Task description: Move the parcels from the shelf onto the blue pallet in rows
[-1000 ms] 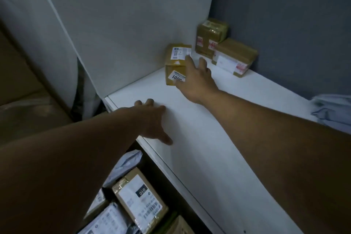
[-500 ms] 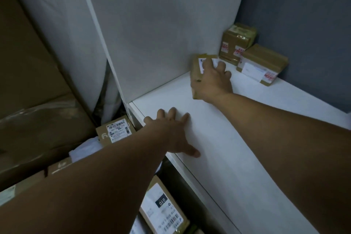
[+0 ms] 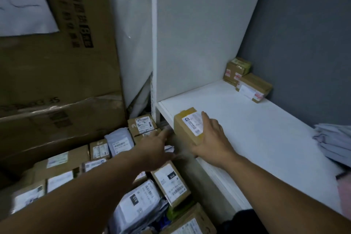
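**Parcel at the shelf's lip, second hand reaching in**

We were in the pick-up step: the brown parcel (image 3: 187, 126) sat at the front-left corner of the white shelf (image 3: 256, 138), right on the edge. Our right hand (image 3: 211, 139) lay flat over it, fingers stretched along the top beside the label, not wrapped round. Our left hand (image 3: 154, 144) reached for the parcel's left face with fingers extended and nothing in it. It was blurred, so we couldn't say whether it touched.

The label faced up. The long axis ran roughly along the shelf's front edge, slewed a little, with the near end toward us.

By our reckoning, the next move called for a two-sided hold, a lift clear of the lip and a swing down-left to the heap of parcels (image 3: 168, 182). We couldn't make out the pallet beneath it.

Two more parcels, a taller one (image 3: 237, 70) and a flatter one (image 3: 254, 87), sat touching in the back corner.
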